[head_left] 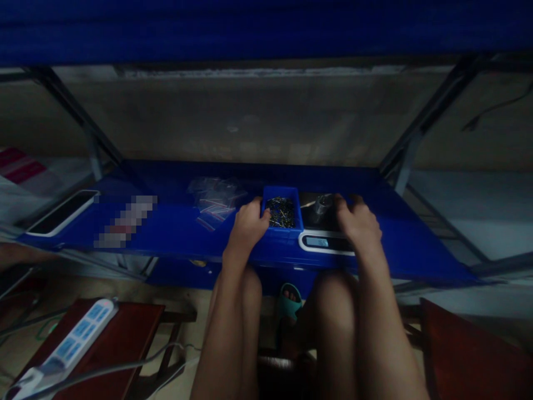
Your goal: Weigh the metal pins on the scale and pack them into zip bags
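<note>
A blue plastic bin (281, 229) holding many small metal pins or screws (283, 210) sits on the blue shelf. My left hand (250, 223) grips the bin's left wall, its thumb over the rim. Just right of the bin is a digital scale (306, 241) with a dark plate, white edge and lit display; the digits are too blurred to read. On the plate stands a small clear container (322, 206), its contents hard to make out. My right hand (358, 222) rests over the scale's right side, thumb and fingers apart beside the container.
Clear zip bags (216, 201) lie in a pile left of the bin. Farther left are a pixelated item (127, 222) and another scale-like device (62, 213). A power strip (77, 339) lies on a wooden stool (137, 328). Metal frame legs (406, 158) flank the shelf.
</note>
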The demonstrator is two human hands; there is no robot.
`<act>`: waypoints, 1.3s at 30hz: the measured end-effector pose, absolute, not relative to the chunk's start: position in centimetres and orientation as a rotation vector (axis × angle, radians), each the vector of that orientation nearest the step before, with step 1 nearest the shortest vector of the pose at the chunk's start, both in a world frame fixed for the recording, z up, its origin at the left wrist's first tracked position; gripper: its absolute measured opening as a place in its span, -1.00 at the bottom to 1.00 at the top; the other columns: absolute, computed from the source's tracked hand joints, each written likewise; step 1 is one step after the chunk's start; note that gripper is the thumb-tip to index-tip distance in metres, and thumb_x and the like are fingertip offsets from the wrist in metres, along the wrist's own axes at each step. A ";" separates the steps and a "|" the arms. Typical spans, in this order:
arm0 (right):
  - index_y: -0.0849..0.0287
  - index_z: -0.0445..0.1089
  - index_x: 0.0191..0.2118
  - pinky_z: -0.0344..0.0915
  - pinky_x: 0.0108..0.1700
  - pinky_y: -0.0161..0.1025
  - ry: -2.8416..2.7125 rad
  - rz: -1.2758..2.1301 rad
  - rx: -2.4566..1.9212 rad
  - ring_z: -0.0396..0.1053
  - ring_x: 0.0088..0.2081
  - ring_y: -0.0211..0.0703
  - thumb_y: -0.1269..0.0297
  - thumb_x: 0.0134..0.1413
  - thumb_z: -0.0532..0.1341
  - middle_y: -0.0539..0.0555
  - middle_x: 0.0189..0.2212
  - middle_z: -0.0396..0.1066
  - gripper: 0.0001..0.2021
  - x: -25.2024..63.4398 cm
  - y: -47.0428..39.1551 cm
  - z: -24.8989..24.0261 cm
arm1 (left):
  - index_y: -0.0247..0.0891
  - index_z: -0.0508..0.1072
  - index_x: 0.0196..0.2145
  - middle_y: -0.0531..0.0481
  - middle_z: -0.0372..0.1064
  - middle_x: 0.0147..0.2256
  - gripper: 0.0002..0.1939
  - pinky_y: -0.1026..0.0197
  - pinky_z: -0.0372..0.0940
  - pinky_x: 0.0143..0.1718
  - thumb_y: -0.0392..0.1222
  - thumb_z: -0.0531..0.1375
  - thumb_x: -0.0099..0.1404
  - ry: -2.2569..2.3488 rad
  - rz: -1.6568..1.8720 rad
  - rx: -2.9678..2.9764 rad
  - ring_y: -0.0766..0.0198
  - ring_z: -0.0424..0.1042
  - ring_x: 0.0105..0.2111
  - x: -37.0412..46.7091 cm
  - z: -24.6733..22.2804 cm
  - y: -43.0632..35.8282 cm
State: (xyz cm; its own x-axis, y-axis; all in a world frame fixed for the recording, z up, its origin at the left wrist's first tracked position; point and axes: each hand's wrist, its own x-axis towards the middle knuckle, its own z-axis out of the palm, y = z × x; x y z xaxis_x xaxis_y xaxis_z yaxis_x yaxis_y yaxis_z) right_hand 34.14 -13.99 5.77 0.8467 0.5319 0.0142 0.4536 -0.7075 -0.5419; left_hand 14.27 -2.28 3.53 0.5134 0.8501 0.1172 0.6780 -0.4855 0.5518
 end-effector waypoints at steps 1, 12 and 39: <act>0.24 0.25 0.44 0.30 0.24 0.34 -0.724 0.199 -2.470 0.38 0.29 0.51 -0.15 0.41 -0.02 0.49 0.23 0.44 -0.29 34.3 -14.0 5.7 | -0.29 0.50 0.14 -0.19 0.61 -0.14 -0.66 0.12 0.33 -0.13 -0.20 0.12 0.49 1.260 0.528 2.321 0.04 0.58 -0.18 14.2 3.5 -2.2; 0.29 0.35 0.36 0.33 0.20 0.18 -0.872 0.222 -2.381 0.44 0.24 0.39 -0.10 0.39 0.01 0.46 0.14 0.52 -0.33 34.7 -13.2 4.5 | -0.22 0.53 0.14 -0.21 0.62 -0.07 -0.62 0.06 0.36 -0.02 -0.11 0.10 0.48 1.452 0.578 2.205 -0.01 0.58 -0.07 12.3 4.1 -1.8; 0.12 0.49 0.22 0.29 0.20 0.33 -0.929 0.274 -2.410 0.45 0.20 0.44 -0.05 0.36 0.06 0.36 0.09 0.56 -0.47 33.5 -13.2 4.7 | -0.11 0.70 -0.06 -0.28 0.53 0.04 -0.69 -0.29 0.31 0.07 -0.12 0.16 0.41 2.097 0.725 2.095 -0.35 0.33 0.14 7.8 4.2 -0.2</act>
